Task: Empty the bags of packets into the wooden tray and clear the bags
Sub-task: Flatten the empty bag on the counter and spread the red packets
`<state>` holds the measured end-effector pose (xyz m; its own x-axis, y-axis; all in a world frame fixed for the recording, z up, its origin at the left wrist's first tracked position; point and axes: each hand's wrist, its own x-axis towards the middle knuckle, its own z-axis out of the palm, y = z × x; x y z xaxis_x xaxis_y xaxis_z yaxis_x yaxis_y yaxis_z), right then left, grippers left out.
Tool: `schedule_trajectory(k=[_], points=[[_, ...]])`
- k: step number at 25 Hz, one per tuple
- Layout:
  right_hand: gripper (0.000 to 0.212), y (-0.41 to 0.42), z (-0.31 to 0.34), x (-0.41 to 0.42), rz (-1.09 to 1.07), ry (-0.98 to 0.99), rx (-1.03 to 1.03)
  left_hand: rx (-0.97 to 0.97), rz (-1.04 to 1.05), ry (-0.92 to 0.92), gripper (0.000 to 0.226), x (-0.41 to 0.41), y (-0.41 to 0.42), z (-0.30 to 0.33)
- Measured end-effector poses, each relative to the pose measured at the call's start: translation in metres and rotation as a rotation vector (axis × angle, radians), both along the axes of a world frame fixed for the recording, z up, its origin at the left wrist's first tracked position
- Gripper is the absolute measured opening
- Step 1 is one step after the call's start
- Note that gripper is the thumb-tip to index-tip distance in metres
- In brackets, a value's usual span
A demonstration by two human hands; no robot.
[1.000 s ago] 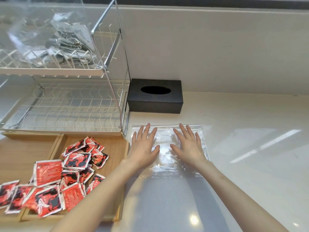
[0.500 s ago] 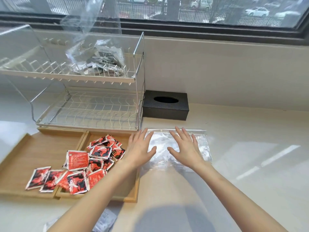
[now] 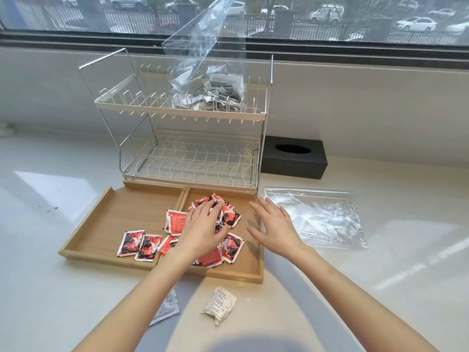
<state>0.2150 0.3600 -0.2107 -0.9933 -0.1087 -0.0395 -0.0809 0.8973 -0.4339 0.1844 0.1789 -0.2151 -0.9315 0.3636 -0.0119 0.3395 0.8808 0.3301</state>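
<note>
A two-compartment wooden tray [image 3: 106,219] lies on the counter with several red packets [image 3: 138,243] spread across both halves. My left hand [image 3: 203,226] rests flat on the packets in the right compartment, fingers spread. My right hand [image 3: 275,226] hovers open over the tray's right edge, holding nothing. An empty clear zip bag [image 3: 319,219] lies flat on the counter right of the tray. A second clear bag [image 3: 210,69] holding grey-white packets stands on the top shelf of the dish rack.
The white wire dish rack [image 3: 193,158] stands right behind the tray. A black tissue box [image 3: 294,158] sits at its right. Two white packets [image 3: 219,304] [image 3: 166,308] lie on the counter in front of the tray. A window runs along the back wall.
Both hands have left the flattened empty bag and moved left. The left hand now lies on the red packets, the right is over the tray's edge. The view has tilted up and back.
</note>
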Motion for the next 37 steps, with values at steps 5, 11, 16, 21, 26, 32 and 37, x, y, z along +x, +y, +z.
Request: schedule_trajectory(k=[5, 11, 16, 21, 26, 32, 37], points=[[0.061, -0.053, -0.008, -0.006, 0.030, -0.015, -0.010, 0.014, 0.015, -0.039, 0.060, -0.002, -0.053, -0.003], [0.061, -0.116, -0.015, -0.015, 0.066, -0.045, 0.003, -0.008, 0.036, -0.068, 0.060, -0.014, -0.119, -0.013], [0.057, -0.169, -0.020, -0.029, 0.138, -0.029, 0.012, -0.081, 0.071, -0.161, 0.068, -0.024, -0.166, -0.024], [0.052, -0.217, -0.025, -0.045, 0.245, -0.020, 0.197, -0.155, 0.090, -0.254, 0.076, -0.034, -0.202, -0.039], [0.049, -0.246, -0.038, -0.053, 0.273, -0.098, 0.374, -0.132, 0.065, -0.234, 0.066, -0.037, -0.209, -0.047], [0.033, -0.249, -0.038, -0.057, 0.206, -0.110, 0.384, -0.028, 0.111, -0.263, 0.055, -0.040, -0.209, -0.051], [0.022, -0.238, -0.029, -0.051, 0.163, -0.043, 0.120, 0.086, 0.196, -0.351, 0.042, -0.041, -0.210, -0.049]])
